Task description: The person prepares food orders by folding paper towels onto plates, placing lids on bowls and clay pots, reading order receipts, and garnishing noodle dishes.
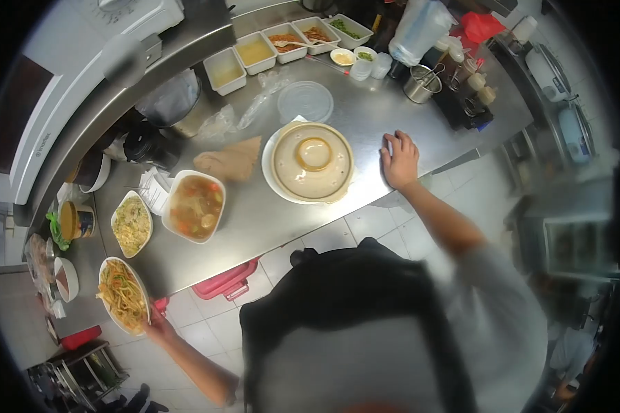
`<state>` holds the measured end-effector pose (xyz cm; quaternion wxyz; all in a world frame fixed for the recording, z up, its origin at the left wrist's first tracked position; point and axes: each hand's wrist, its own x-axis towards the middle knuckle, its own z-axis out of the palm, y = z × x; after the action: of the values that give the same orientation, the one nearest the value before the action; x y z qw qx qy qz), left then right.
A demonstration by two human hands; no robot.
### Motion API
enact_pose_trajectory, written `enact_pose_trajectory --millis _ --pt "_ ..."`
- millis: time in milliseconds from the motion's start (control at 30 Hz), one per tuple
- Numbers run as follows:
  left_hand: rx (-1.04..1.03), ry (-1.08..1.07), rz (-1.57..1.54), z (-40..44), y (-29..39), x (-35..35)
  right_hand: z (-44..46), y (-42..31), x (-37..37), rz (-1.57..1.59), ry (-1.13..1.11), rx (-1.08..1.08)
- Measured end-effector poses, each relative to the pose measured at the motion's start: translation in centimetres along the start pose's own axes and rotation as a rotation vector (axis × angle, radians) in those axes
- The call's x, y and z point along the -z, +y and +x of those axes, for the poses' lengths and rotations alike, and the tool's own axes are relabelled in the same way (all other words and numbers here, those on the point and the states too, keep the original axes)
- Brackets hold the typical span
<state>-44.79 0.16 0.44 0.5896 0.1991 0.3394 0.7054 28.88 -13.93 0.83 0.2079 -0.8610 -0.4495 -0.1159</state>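
Note:
My left hand (160, 327) grips the rim of a white oval plate of noodles (122, 296) at the counter's left end. My right hand (400, 161) rests on the steel counter near its front edge, fingers apart, holding nothing. To its left, and not touching it, a beige lidded clay pot (313, 175) sits on a white plate (269, 177). Between the pot and my left hand are a white bowl of soup with vegetables (196, 206) and an oval dish of fried rice (131, 224).
Several white tubs of ingredients (255, 54) line the counter's back. A round clear lid (305, 102), a brown cloth or paper (231, 159) and plastic wrap (218, 124) lie behind the pot. A metal cup (421, 85) and sauce bottles stand back right. A pink bin (225, 281) is below the counter.

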Motion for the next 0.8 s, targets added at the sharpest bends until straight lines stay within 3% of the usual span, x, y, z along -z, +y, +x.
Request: enact_pose_trajectory --millis 67,167,300,400,500,567,700,800 --pt "0.052 -0.034 -0.093 -3.8 -0.7 -1.2 0.0 0.2 -0.1 0.025 -0.021 -0.01" --pt "0.032 -0.038 0.007 -11.7 -0.4 -10.5 -0.1 0.8 -0.4 0.078 -0.033 -0.008" --pt "0.058 -0.046 0.132 -19.6 -1.4 -19.1 -0.1 1.9 0.0 0.321 0.025 0.019" --pt "0.146 -0.056 0.18 -24.2 -4.3 -24.1 -0.3 3.8 0.9 0.67 0.009 -0.01" --pt "0.207 -0.085 0.236 -29.0 -9.1 -29.5 -1.9 4.3 7.9 1.167 -0.436 -0.144" --pt "0.312 -0.223 0.26 -31.7 -12.9 -32.9 -3.0 5.2 12.6 1.542 -0.775 -0.171" --pt "0.555 -0.33 0.218 -35.6 -22.0 -37.9 -4.5 8.4 18.0 1.823 -0.976 -0.175" --pt "0.651 -0.49 0.206 -36.7 -28.3 -40.2 -4.3 11.2 17.9 1.822 -0.906 -0.29"
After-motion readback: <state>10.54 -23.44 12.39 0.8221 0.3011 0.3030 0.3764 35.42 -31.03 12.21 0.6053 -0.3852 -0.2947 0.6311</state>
